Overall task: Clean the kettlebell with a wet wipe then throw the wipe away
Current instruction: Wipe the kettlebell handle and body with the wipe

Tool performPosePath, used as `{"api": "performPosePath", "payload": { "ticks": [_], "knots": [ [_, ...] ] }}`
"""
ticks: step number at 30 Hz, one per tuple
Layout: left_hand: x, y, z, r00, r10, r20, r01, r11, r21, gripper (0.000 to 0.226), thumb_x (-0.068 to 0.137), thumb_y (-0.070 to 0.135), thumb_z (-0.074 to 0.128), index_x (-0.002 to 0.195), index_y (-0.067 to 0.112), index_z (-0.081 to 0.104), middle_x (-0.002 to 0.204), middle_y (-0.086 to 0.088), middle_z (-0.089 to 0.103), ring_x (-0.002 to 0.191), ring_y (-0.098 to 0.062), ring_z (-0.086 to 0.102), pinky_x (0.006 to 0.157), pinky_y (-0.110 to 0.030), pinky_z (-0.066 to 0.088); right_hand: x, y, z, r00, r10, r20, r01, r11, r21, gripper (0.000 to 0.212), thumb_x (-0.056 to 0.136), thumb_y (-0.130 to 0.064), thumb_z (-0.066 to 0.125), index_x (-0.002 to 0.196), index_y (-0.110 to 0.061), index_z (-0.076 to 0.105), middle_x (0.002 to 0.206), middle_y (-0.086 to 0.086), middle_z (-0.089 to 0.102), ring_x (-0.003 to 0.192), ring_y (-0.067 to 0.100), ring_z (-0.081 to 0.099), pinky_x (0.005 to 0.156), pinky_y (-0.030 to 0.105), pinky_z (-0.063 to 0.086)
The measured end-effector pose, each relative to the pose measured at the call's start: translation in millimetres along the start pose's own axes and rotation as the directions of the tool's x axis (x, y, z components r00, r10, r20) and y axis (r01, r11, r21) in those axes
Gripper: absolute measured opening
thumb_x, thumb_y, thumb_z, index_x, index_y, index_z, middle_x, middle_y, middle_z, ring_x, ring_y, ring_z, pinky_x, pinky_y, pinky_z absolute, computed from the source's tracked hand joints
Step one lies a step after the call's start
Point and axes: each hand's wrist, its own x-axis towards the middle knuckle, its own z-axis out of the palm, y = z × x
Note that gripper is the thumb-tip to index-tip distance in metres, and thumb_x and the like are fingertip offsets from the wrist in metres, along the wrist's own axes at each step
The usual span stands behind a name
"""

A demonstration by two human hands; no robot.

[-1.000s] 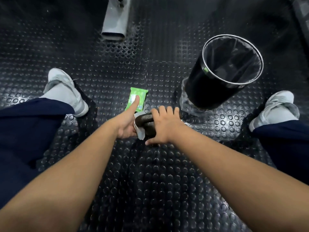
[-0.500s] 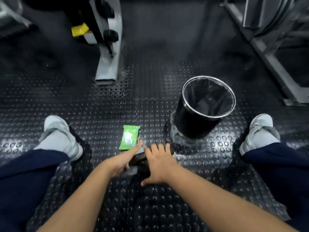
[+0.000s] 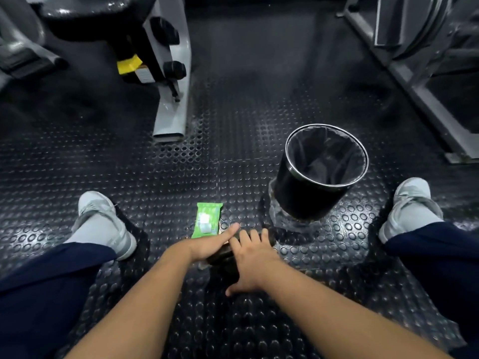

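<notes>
Both hands sit on the kettlebell (image 3: 225, 256), which lies on the studded rubber floor (image 3: 155, 190) btw the person's knees. Only a dark sliver of it shows btw the hands. R hand (image 3: 252, 260) lies flat over it, fingers straight & spread, thumb out to the side, prob. pinning it so it can't roll. L hand (image 3: 210, 246) presses its left side w/ index finger straight. The other fingers are hidden, so can't tell if they're curled on a wipe; no wipe plainly visible. Looks like the wiping stage, bin step not done.

Green wipe pack (image 3: 207, 221) lies just beyond the L fingertip, in easy reach. Black lined bin (image 3: 285, 193) stands near, ahead-right, mouth open: short, unobstructed path for the throw. L shoe (image 3: 103, 221) & R shoe (image 3: 412, 203) flank wide. Grey machine foot (image 3: 171, 117) is well ahead, out of the way.
</notes>
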Motion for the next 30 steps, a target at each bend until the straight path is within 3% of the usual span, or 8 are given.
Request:
{"api": "performPosePath", "payload": {
  "ticks": [2,4,7,17,20,22,26,30],
  "knots": [
    [-15,5,-3,1.000,0.010,0.023,-0.011,0.999,0.038,0.113,0.053,0.113,0.025,0.138,0.045,0.059,0.137,0.017,0.046,0.136,-0.020,0.046,0.120,-0.050,0.027,1,1,-1,1.000,0.003,0.003,-0.002,0.999,-0.037,0.131,0.070,-0.089,0.064,0.164,-0.015,0.010,0.160,0.015,0.027,0.147,0.040,0.025,0.125,0.068,0.008],
    [-29,6,-8,0.999,0.020,0.044,-0.024,0.996,0.083,0.107,0.059,0.111,0.022,0.139,0.047,0.052,0.135,0.008,0.046,0.131,-0.017,0.049,0.114,-0.049,0.030,2,2,0,1.000,-0.003,0.006,0.003,0.998,-0.055,0.135,0.071,-0.090,0.063,0.165,-0.015,0.004,0.162,0.015,0.025,0.149,0.040,0.023,0.125,0.067,0.008],
    [-32,4,-11,0.999,0.026,0.019,-0.027,0.999,0.034,0.113,0.063,0.109,0.025,0.154,0.045,0.042,0.166,0.000,0.034,0.151,-0.026,0.033,0.124,-0.055,0.022,3,2,1,1.000,0.001,0.006,-0.001,0.998,-0.068,0.136,0.070,-0.091,0.062,0.166,-0.016,0.002,0.162,0.014,0.025,0.150,0.040,0.023,0.125,0.067,0.008],
    [-19,-3,5,0.999,0.042,0.027,-0.043,0.999,0.030,0.117,0.049,0.115,0.023,0.132,0.045,0.066,0.151,-0.001,0.056,0.141,-0.028,0.046,0.122,-0.060,0.022,2,-2,0,0.998,0.052,0.040,-0.049,0.996,-0.069,0.135,0.066,-0.094,0.062,0.163,-0.015,0.013,0.155,0.014,0.030,0.146,0.039,0.027,0.124,0.065,0.014],
    [-42,10,-6,0.999,0.034,0.027,-0.035,0.997,0.063,0.116,0.063,0.109,0.020,0.156,0.043,0.038,0.169,-0.003,0.028,0.155,-0.030,0.024,0.124,-0.065,0.012,0,2,0,0.998,0.051,0.043,-0.047,0.996,-0.079,0.138,0.067,-0.095,0.060,0.165,-0.015,0.006,0.160,0.014,0.025,0.149,0.039,0.024,0.124,0.065,0.015],
    [-44,13,-8,1.000,0.007,0.023,-0.008,0.999,0.053,0.112,0.070,0.105,0.019,0.160,0.039,0.033,0.170,-0.002,0.024,0.157,-0.030,0.019,0.123,-0.064,0.009,-1,3,0,0.998,0.049,0.040,-0.045,0.996,-0.077,0.138,0.067,-0.094,0.061,0.165,-0.015,0.006,0.161,0.015,0.025,0.149,0.039,0.025,0.124,0.065,0.016],
    [-16,3,4,0.999,0.025,0.033,-0.027,0.997,0.067,0.115,0.048,0.115,0.025,0.127,0.044,0.070,0.147,0.002,0.058,0.144,-0.028,0.043,0.121,-0.060,0.021,0,-3,-1,0.997,0.063,0.048,-0.058,0.994,-0.092,0.137,0.066,-0.095,0.060,0.163,-0.012,0.011,0.159,0.015,0.027,0.147,0.039,0.027,0.124,0.064,0.016],
    [-12,1,6,0.999,0.031,0.010,-0.032,0.998,0.061,0.120,0.046,0.116,0.026,0.130,0.042,0.068,0.148,0.001,0.058,0.143,-0.027,0.044,0.122,-0.060,0.020,0,-4,-1,0.996,0.071,0.053,-0.067,0.995,-0.079,0.136,0.065,-0.095,0.062,0.162,-0.013,0.012,0.155,0.014,0.029,0.145,0.038,0.028,0.124,0.065,0.016]
  ]
}}
